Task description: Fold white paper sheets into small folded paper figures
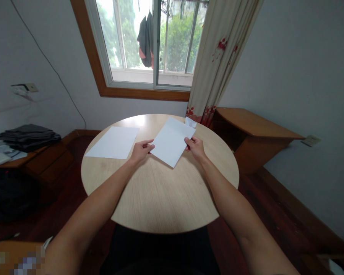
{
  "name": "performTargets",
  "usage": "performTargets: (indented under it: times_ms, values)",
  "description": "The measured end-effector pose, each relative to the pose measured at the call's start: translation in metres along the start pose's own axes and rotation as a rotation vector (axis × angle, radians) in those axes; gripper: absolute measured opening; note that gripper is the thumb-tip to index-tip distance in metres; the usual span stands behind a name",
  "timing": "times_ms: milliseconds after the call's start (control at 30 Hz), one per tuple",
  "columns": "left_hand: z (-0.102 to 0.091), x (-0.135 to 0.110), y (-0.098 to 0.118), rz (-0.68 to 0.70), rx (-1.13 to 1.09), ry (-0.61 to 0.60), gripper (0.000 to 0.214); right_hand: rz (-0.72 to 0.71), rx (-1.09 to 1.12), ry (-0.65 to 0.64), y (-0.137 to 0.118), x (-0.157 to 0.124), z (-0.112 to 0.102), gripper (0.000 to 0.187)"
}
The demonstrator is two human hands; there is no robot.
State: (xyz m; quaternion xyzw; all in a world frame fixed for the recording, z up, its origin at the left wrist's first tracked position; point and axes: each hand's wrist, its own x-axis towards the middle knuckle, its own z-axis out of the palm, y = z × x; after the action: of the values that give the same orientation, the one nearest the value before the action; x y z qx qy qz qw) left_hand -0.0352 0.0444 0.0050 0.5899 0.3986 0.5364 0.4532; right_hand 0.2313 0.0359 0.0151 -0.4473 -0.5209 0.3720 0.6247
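A white sheet of paper (172, 143) is held at a slant over the round table (166, 202). My left hand (141, 151) pinches its left corner, thumb on top. On the opposite side my right hand (195, 147) grips the right edge, also with the thumb above and the fingers beneath. Another white sheet (114, 142) lies flat on the left part of the table, apart from both hands. Behind the held sheet, near the far edge, sits a small folded or crumpled white paper (190, 122), partly hidden.
A window (154, 82) and a flowered curtain (212, 65) are beyond the table. A wooden desk (260, 124) stands at the right. Dark folded cloth (28, 136) lies on a low cabinet at the left, above a black bag (11, 194).
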Motion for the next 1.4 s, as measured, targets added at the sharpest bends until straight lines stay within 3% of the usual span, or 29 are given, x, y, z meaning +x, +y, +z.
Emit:
performTargets:
  times_ms: [300,533,733,900,1067,1233,1400]
  values:
    - [-0.001,-0.001,0.002,0.009,-0.006,-0.006,0.054,-0.002,-0.038,0.023,0.004,0.002,-0.001,0.047]
    - [0.002,-0.003,0.004,-0.092,-0.132,-0.042,0.069,-0.025,-0.014,0.112,0.005,0.003,0.0,0.043]
    - [0.003,0.0,0.004,-0.22,-0.317,-0.035,0.038,-0.006,0.009,0.107,0.007,0.003,0.004,0.045]
    - [0.004,0.0,0.006,-0.287,-0.389,-0.008,0.032,-0.002,-0.015,0.08,0.006,0.0,0.007,0.044]
    - [0.006,0.0,0.003,-0.254,-0.366,-0.003,0.035,-0.041,-0.16,0.001,0.0,-0.007,0.01,0.037]
    - [0.007,0.0,0.001,-0.258,-0.29,0.049,0.029,-0.287,-0.448,-0.137,-0.004,-0.014,0.015,0.034]
    - [0.009,0.0,-0.002,-0.301,-0.299,0.058,0.022,-0.452,-0.522,-0.336,-0.007,-0.02,0.023,0.047]
